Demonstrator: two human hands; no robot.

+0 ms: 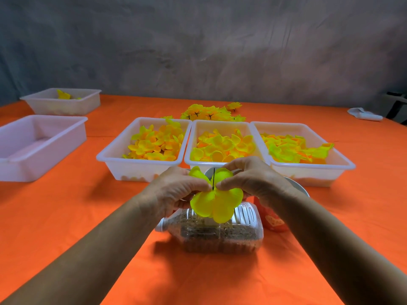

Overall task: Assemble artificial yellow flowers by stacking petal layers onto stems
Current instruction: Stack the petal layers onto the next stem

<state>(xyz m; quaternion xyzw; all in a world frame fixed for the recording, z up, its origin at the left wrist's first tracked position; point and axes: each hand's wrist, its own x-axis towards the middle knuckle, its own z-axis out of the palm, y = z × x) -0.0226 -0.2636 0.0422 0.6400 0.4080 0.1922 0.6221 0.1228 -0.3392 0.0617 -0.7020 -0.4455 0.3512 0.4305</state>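
The petal layer (214, 200) sits threaded on a thin dark stem (213, 179), held in the air just above a clear plastic bottle (211, 230) that lies on its side on the orange counter (88, 216). The left hand (176, 192) and the right hand (253, 181) meet at the layer's centre, the fingers (222, 184) of each curled in and pinching the fabric on either side of the stem, whose tip stands up between them.

The step in hand looks like seating this layer down the stem. To do it well, I would keep both pinches right against the hole (that is where the fabric would tear or bunch) and press evenly on both sides, so the layer travels square to the stem and does not tilt. The stem is slender and probably bends easily, so push along its line, not across it.

What anchors the stem's lower end is hidden behind the petals. The next layers wait in the three white trays (222, 166) just beyond the hands.
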